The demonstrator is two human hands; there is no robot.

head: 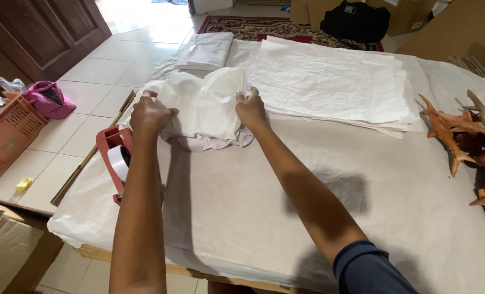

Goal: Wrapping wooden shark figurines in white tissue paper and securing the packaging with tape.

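A crumpled bundle of white wrapping paper [207,106] sits on the paper-covered table [253,218]. My left hand [149,115] grips its left side and my right hand [250,109] clasps its right side. Whatever is inside the bundle is hidden. A red tape dispenser [114,158] with a white roll lies just left of my left forearm, near the table's edge.
A stack of flat white paper sheets [329,81] lies beyond the bundle, a folded pile [207,50] farther left. Carved wooden figures [465,136] line the right edge. On the floor at left stand an orange crate [3,139], a pink bag [49,99] and a cardboard box [5,250].
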